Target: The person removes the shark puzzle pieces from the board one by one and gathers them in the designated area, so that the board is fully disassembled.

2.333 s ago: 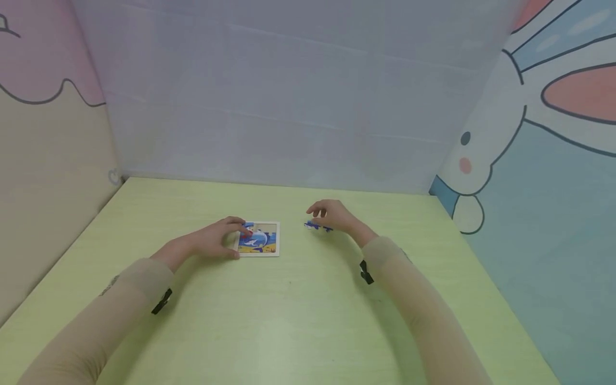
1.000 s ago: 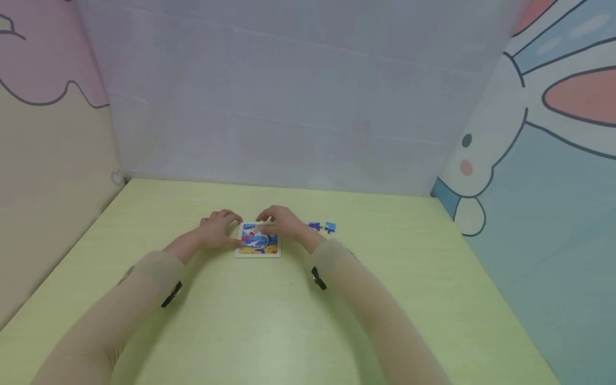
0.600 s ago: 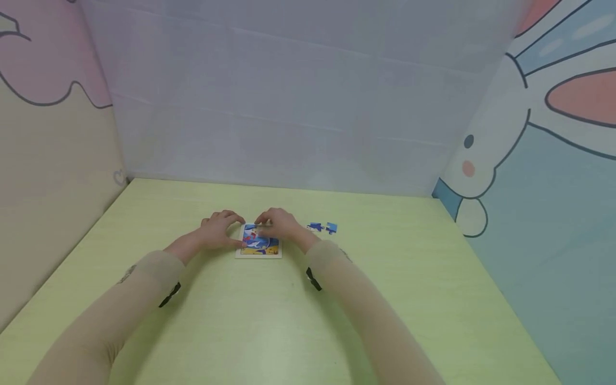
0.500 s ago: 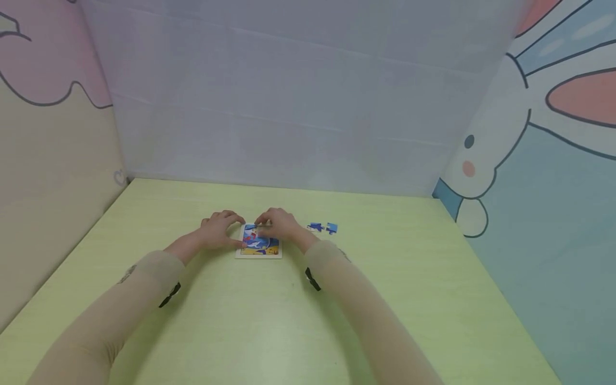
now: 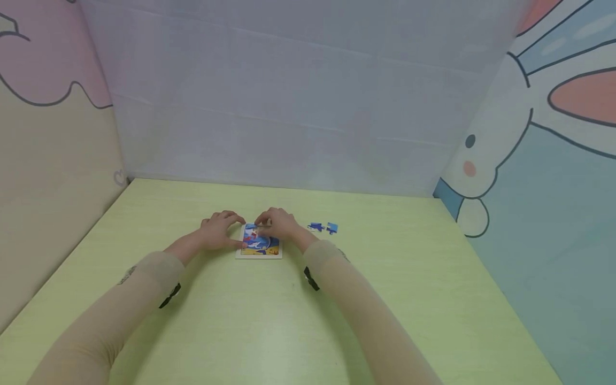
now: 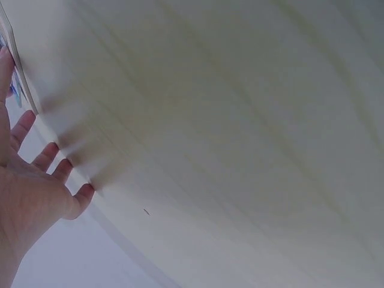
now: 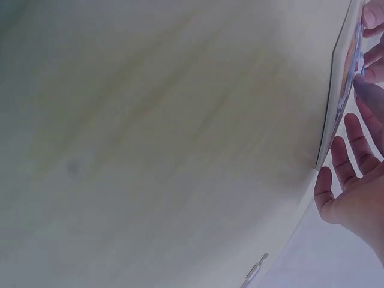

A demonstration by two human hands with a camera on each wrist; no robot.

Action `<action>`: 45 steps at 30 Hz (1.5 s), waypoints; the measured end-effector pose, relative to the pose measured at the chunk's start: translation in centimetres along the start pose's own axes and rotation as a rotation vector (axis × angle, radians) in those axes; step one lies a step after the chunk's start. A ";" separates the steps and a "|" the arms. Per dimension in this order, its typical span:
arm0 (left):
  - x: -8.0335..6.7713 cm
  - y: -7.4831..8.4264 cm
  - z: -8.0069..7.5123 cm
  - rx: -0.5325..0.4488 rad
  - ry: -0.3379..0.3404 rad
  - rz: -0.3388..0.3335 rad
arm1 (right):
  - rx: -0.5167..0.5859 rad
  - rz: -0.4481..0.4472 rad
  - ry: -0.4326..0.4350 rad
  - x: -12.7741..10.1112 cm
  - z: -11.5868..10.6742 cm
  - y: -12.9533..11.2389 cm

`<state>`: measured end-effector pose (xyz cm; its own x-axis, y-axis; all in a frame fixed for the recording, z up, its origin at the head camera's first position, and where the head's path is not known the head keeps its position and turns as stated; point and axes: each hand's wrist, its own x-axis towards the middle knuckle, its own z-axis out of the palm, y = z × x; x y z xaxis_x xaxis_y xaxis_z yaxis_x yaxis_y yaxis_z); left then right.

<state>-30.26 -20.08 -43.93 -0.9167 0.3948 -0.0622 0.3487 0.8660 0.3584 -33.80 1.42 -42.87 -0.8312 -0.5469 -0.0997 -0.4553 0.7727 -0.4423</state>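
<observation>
A small framed jigsaw board (image 5: 260, 249) with a blue, red and yellow picture lies flat on the light green table (image 5: 269, 321). My left hand (image 5: 222, 230) rests against the board's left edge, thumb near its front left corner; in the left wrist view the fingers (image 6: 45, 157) lie straight on the table beside the board (image 6: 13, 57). My right hand (image 5: 275, 223) lies over the board's far right part, fingertips pressing down on the picture. In the right wrist view its fingers (image 7: 339, 157) are stretched out along the board's edge (image 7: 337, 96). Whether a piece lies under them is hidden.
Two loose blue puzzle pieces (image 5: 315, 226) (image 5: 332, 229) lie on the table just right of my right wrist. Walls close the table in at the back, the left and the right, the right one painted with a cartoon rabbit (image 5: 486, 160).
My right hand came from the loose pieces on the right to the board's far side and has stayed there for the last second. The left hand has kept its place.
</observation>
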 end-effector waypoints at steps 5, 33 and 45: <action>0.1 0.0 0.1 0.001 0.004 -0.002 | 0.033 -0.006 0.017 0.1 0.0 0.1; -0.2 0.1 0.1 0.009 -0.002 0.003 | 0.212 -0.071 0.114 -0.2 0.4 0.0; 0.1 -0.3 0.2 0.011 -0.014 0.007 | 0.193 -0.092 0.097 -0.7 -1.0 0.1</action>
<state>-30.38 -20.23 -44.19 -0.9114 0.4050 -0.0725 0.3573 0.8664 0.3489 -33.60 2.17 -41.91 -0.8204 -0.5710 0.0310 -0.4687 0.6403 -0.6085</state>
